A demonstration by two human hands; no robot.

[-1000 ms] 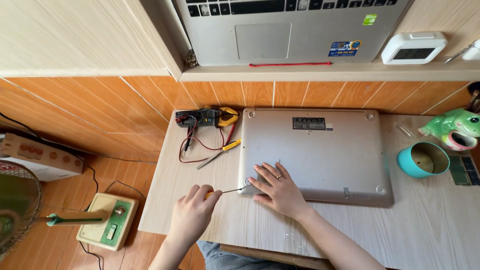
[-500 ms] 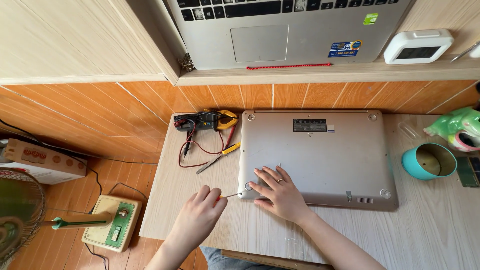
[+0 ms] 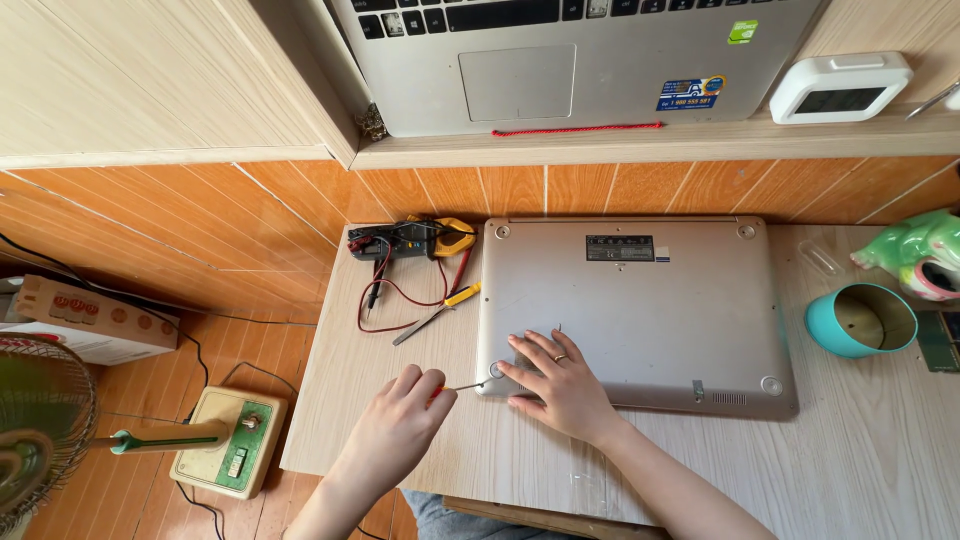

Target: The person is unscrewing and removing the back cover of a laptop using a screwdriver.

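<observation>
A silver laptop (image 3: 640,300) lies upside down on the pale wooden table (image 3: 880,470). My right hand (image 3: 555,385) rests flat on its near left corner, fingers spread, a ring on one finger. My left hand (image 3: 400,430) is closed around a small screwdriver (image 3: 462,386), whose thin shaft points right at the laptop's near left corner, by the round rubber foot.
A clamp meter with red and black leads (image 3: 410,240) and a yellow-handled tool (image 3: 440,310) lie left of the laptop. A teal cup (image 3: 860,320) and green figurine (image 3: 915,250) stand right. Above, a shelf holds an open laptop (image 3: 560,50). A fan base (image 3: 225,455) is on the floor.
Both hands hold nearly the same pose; my left hand has edged a little nearer the laptop's corner. The view has shifted slightly.
</observation>
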